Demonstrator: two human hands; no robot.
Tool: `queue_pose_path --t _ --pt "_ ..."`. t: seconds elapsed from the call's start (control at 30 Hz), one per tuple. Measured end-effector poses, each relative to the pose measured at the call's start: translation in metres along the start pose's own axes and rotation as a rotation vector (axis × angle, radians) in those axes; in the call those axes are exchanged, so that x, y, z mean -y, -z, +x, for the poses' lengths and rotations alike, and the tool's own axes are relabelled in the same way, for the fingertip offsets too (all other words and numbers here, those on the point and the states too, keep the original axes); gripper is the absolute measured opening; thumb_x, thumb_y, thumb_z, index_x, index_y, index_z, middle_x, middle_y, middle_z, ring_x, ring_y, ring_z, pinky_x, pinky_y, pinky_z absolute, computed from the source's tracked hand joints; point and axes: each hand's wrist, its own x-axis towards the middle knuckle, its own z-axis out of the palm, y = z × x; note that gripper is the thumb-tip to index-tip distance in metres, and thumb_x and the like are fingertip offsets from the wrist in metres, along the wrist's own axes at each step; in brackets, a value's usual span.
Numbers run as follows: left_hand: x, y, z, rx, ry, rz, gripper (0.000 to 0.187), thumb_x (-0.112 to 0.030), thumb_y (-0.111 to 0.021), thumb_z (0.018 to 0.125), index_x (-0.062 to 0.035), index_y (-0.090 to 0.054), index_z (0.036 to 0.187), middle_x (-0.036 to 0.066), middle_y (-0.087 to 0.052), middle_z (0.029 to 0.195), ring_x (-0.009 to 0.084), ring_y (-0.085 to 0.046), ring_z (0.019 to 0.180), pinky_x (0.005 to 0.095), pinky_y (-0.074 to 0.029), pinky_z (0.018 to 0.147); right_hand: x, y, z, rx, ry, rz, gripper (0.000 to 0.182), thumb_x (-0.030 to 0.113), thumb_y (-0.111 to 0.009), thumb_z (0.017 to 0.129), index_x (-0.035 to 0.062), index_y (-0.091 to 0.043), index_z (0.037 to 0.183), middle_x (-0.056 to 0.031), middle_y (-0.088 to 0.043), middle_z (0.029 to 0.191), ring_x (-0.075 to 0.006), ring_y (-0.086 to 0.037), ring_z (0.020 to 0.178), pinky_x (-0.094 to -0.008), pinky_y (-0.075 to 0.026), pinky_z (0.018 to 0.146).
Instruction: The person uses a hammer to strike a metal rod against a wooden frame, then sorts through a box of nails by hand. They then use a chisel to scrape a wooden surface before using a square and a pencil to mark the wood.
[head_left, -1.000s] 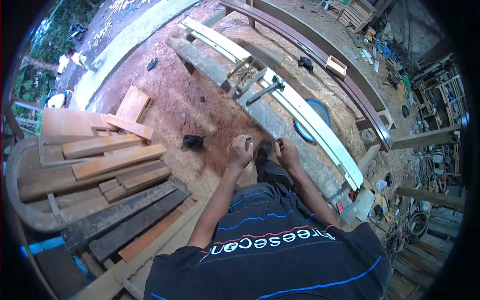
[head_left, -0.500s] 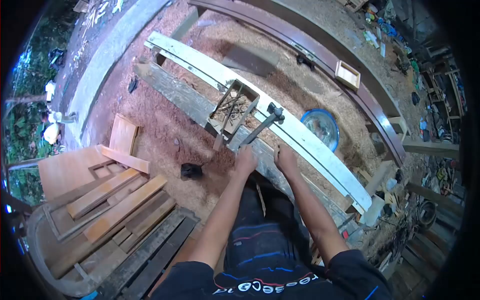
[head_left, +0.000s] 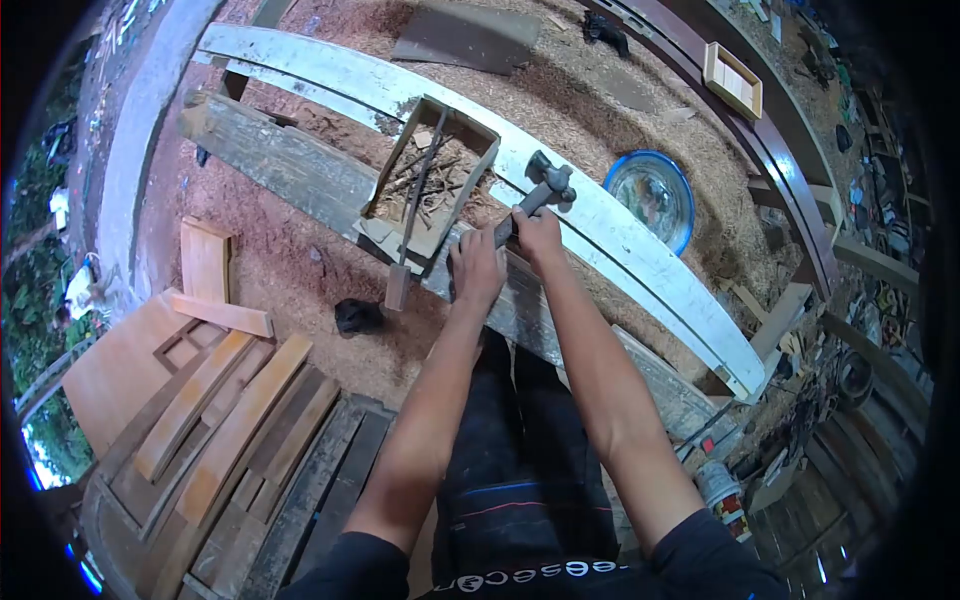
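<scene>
A claw hammer is held over the white-painted plank, its dark head pointing away from me. My right hand is closed around the upper handle, below the head. My left hand is curled at the lower end of the handle, which runs in by its thumb; its fingertips are partly hidden. Just left of my left hand sits an open wooden box holding several nails and a long thin tool with a wooden end. The box rests across the white plank and a weathered grey board.
A blue-rimmed basin stands on the sawdust beyond the white plank. A brown beam carries a small wooden tray farther off. Cut boards are stacked at lower left. A dark object lies on the ground.
My right hand has moved from beside the hammer onto its handle. My left hand has stayed near the handle's lower end. The view has shifted, and the box appears closer.
</scene>
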Motion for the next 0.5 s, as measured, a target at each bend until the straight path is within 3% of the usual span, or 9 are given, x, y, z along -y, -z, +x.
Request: queue_pose_path --t 0.17,0.3,0.33,0.4,0.5 --pt "-0.006 0.034 -0.009 0.158 0.009 -0.188 0.043 -0.013 -0.059 0.086 -0.0039 -0.048 0.126 0.021 -0.057 0.109 0.0437 -0.056 0.101 0.0528 -0.047 0.084 -0.004 0.015 -0.024 0.041 0.089 0.139 0.027 0.027 -0.069 0.090 0.0004 -0.064 0.092 -0.0044 -0.062 0.078 -0.0150 -0.056 0.068 -0.0321 -0.047 0.062" --pt "-0.019 0.081 -0.022 0.170 -0.160 -0.182 0.042 -0.016 -0.062 0.086 -0.0059 -0.048 0.124 0.020 -0.058 0.107 0.0436 -0.059 0.094 0.0533 -0.049 0.078 0.005 0.046 -0.063 0.078 -0.040 0.392 0.022 0.024 -0.068 0.092 0.0025 -0.063 0.093 -0.0027 -0.062 0.081 -0.0136 -0.058 0.071 -0.0305 -0.050 0.064" --pt "-0.022 0.096 -0.022 0.163 -0.229 -0.191 0.042 -0.016 -0.062 0.085 -0.0062 -0.049 0.124 0.020 -0.058 0.107 0.0435 -0.059 0.094 0.0529 -0.050 0.077 0.042 0.068 -0.102 0.137 -0.120 0.678 0.018 0.020 -0.067 0.093 0.0030 -0.062 0.096 -0.0036 -0.063 0.084 -0.0140 -0.061 0.073 -0.0307 -0.054 0.069" --pt "-0.038 0.129 -0.016 0.155 -0.395 -0.205 0.042 -0.017 -0.062 0.085 -0.0066 -0.049 0.123 0.020 -0.058 0.106 0.0431 -0.060 0.094 0.0522 -0.050 0.076 0.064 0.094 -0.133 0.124 -0.112 0.845 0.020 0.017 -0.068 0.092 0.0011 -0.060 0.100 -0.0057 -0.065 0.087 -0.0156 -0.064 0.076 -0.0323 -0.056 0.070" --pt "-0.086 0.182 -0.031 0.230 -0.468 -0.192 0.036 -0.016 -0.062 0.085 -0.0052 -0.050 0.118 0.020 -0.059 0.105 0.0423 -0.060 0.096 0.0510 -0.050 0.078 0.079 0.144 -0.188 0.084 0.018 0.721 0.025 0.017 -0.068 0.092 -0.0020 -0.056 0.105 -0.0105 -0.067 0.092 -0.0181 -0.067 0.086 -0.0326 -0.057 0.071"
